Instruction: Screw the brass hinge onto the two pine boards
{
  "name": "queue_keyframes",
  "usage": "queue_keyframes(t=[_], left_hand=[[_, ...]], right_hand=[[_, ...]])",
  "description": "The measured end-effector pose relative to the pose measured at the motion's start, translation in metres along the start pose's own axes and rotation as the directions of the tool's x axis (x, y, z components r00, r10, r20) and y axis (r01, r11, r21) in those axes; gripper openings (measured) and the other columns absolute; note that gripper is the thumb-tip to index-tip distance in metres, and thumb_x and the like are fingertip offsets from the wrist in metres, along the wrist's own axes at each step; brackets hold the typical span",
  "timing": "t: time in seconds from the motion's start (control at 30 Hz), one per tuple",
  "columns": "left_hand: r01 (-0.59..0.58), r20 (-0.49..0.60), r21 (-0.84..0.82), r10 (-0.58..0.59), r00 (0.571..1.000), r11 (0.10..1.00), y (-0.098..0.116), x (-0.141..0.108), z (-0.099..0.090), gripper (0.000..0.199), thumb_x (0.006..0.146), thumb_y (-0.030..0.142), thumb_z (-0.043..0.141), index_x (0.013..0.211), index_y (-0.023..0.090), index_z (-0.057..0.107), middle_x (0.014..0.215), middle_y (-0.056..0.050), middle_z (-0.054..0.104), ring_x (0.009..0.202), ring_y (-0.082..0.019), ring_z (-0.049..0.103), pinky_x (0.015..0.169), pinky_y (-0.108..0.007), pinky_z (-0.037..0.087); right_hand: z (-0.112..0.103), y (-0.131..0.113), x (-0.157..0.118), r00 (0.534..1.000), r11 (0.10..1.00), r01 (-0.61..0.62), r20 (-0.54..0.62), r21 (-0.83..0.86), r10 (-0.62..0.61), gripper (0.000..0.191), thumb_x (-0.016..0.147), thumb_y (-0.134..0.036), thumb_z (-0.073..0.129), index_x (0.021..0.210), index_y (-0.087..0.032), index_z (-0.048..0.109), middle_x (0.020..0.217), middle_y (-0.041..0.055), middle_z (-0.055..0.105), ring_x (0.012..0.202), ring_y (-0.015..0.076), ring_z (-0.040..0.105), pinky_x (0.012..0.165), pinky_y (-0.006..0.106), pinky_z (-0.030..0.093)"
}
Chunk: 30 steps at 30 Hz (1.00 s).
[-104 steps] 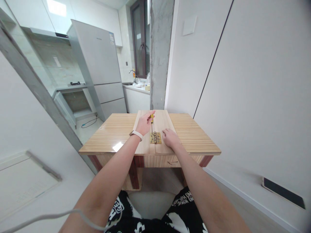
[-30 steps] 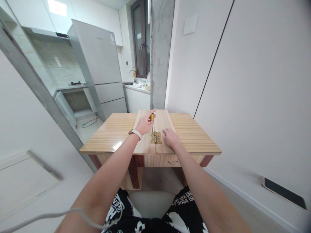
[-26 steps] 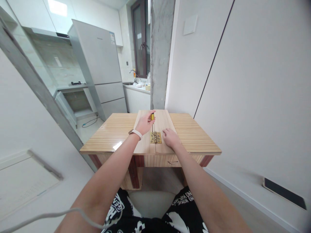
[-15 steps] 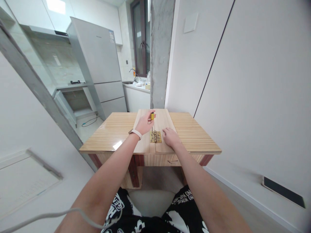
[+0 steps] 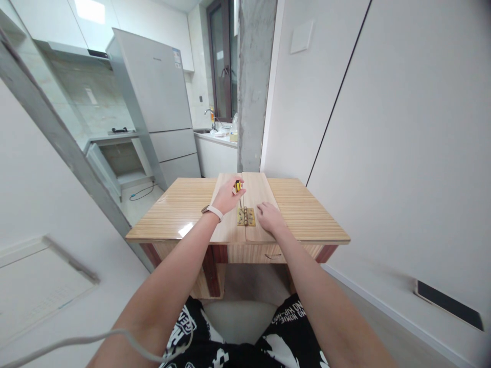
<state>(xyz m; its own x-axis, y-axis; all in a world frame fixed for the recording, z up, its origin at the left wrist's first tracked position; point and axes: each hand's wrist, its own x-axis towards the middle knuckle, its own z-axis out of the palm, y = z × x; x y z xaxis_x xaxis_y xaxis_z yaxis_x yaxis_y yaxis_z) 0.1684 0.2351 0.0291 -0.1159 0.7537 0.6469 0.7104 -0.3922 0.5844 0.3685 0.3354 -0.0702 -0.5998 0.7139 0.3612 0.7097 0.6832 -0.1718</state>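
A yellow and black screwdriver (image 5: 238, 186) stands nearly upright in the fingers of my left hand (image 5: 229, 196), its thin shaft reaching down to a brass hinge (image 5: 246, 216). The hinge lies unfolded across the seam between two pale wooden boards (image 5: 259, 188) on the table. Just right of the hinge, my right hand (image 5: 270, 216) rests on the board with curled fingers; what is under them, if anything, is hidden.
The striped wooden table (image 5: 307, 214) has a drawer with a handle below its front edge. Beyond it stand a grey pillar (image 5: 253, 87), a refrigerator (image 5: 153, 82) and a sink counter. A white cable (image 5: 92, 337) crosses at lower left.
The screwdriver handle has tilted and shifted slightly left in my left hand, whose fingers have moved a little. My right hand has stayed where it was.
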Motion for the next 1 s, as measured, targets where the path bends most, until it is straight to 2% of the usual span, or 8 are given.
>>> queue_keyframes(t=[0.13, 0.23, 0.53, 0.73, 0.8, 0.87, 0.93, 1.0], left_hand=[[0.065, 0.067, -0.158, -0.055, 0.996, 0.985, -0.003, 0.001, 0.003, 0.026, 0.090, 0.014, 0.061, 0.113, 0.021, 0.054, 0.110, -0.008, 0.071, 0.095, -0.017, 0.070, 0.076, -0.029, 0.054], [0.103, 0.071, -0.222, -0.089, 0.993, 0.970, -0.006, 0.002, 0.003, 0.024, 0.091, 0.018, 0.063, 0.113, 0.021, 0.053, 0.105, -0.007, 0.073, 0.094, -0.017, 0.072, 0.080, -0.030, 0.055], [0.153, -0.047, -0.174, -0.164, 0.985, 0.973, -0.003, -0.001, -0.005, 0.028, 0.087, 0.030, 0.074, 0.106, 0.021, 0.055, 0.096, -0.005, 0.073, 0.090, -0.019, 0.071, 0.074, -0.029, 0.054], [0.127, -0.117, -0.122, -0.141, 0.983, 0.984, -0.004, 0.006, -0.008, 0.021, 0.094, 0.034, 0.064, 0.106, 0.021, 0.053, 0.098, -0.006, 0.069, 0.086, -0.017, 0.067, 0.074, -0.028, 0.051], [0.123, -0.087, -0.029, -0.125, 0.988, 0.992, -0.009, 0.007, -0.007, 0.014, 0.099, 0.032, 0.056, 0.106, 0.021, 0.053, 0.095, -0.006, 0.067, 0.083, -0.017, 0.065, 0.074, -0.029, 0.049], [0.115, -0.008, 0.092, -0.115, 0.993, 0.989, -0.015, 0.007, -0.005, 0.012, 0.102, 0.031, 0.049, 0.105, 0.020, 0.054, 0.091, -0.006, 0.067, 0.080, -0.018, 0.063, 0.075, -0.030, 0.048], [0.091, 0.108, 0.227, -0.118, 0.987, 0.970, -0.023, 0.004, -0.001, 0.015, 0.100, 0.032, 0.050, 0.099, 0.019, 0.058, 0.088, -0.007, 0.067, 0.080, -0.020, 0.063, 0.076, -0.032, 0.048], [0.048, 0.226, 0.364, -0.139, 0.964, 0.930, -0.030, -0.001, 0.004, 0.016, 0.094, 0.034, 0.060, 0.091, 0.018, 0.063, 0.089, -0.008, 0.069, 0.084, -0.022, 0.065, 0.079, -0.033, 0.049]], right_hand=[[0.001, 0.000, 0.000, 1.000, 1.000, -0.009, 0.001, 0.005, 0.009, 0.036, 0.102, -0.029, 0.042, 0.128, -0.023, 0.067, 0.128, 0.0104, 0.065, 0.121, 0.0217, 0.054, 0.108, 0.030, 0.035], [0.001, 0.000, 0.000, 1.000, 1.000, -0.009, 0.004, 0.011, 0.009, 0.036, 0.102, -0.028, 0.042, 0.128, -0.022, 0.067, 0.128, 0.0105, 0.065, 0.122, 0.0214, 0.054, 0.109, 0.030, 0.034], [0.000, 0.001, 0.000, 1.000, 1.000, 0.004, 0.003, 0.005, -0.004, 0.036, 0.102, -0.028, 0.043, 0.127, -0.020, 0.067, 0.130, 0.0111, 0.065, 0.123, 0.0217, 0.054, 0.110, 0.030, 0.034], [0.003, 0.003, 0.000, 1.000, 1.000, 0.019, -0.018, 0.004, -0.019, 0.036, 0.102, -0.029, 0.043, 0.127, -0.020, 0.067, 0.129, 0.0111, 0.065, 0.122, 0.0221, 0.054, 0.109, 0.031, 0.034], [0.003, 0.003, 0.000, 1.000, 1.000, 0.019, -0.018, 0.003, -0.019, 0.036, 0.101, -0.028, 0.043, 0.127, -0.020, 0.067, 0.129, 0.0111, 0.065, 0.122, 0.0222, 0.054, 0.109, 0.031, 0.034], [0.001, 0.002, 0.000, 1.000, 1.000, 0.013, -0.012, 0.000, -0.013, 0.036, 0.101, -0.028, 0.043, 0.127, -0.020, 0.067, 0.130, 0.0112, 0.065, 0.122, 0.0223, 0.054, 0.108, 0.031, 0.035], [0.000, 0.000, 0.000, 1.000, 1.000, 0.006, -0.002, -0.002, -0.006, 0.036, 0.102, -0.028, 0.043, 0.127, -0.020, 0.067, 0.130, 0.0113, 0.065, 0.122, 0.0224, 0.054, 0.108, 0.031, 0.035], [-0.002, -0.001, -0.001, 1.000, 1.000, 0.000, 0.007, -0.002, 0.000, 0.036, 0.102, -0.028, 0.042, 0.128, -0.021, 0.067, 0.130, 0.0113, 0.065, 0.123, 0.0222, 0.054, 0.108, 0.031, 0.034]])
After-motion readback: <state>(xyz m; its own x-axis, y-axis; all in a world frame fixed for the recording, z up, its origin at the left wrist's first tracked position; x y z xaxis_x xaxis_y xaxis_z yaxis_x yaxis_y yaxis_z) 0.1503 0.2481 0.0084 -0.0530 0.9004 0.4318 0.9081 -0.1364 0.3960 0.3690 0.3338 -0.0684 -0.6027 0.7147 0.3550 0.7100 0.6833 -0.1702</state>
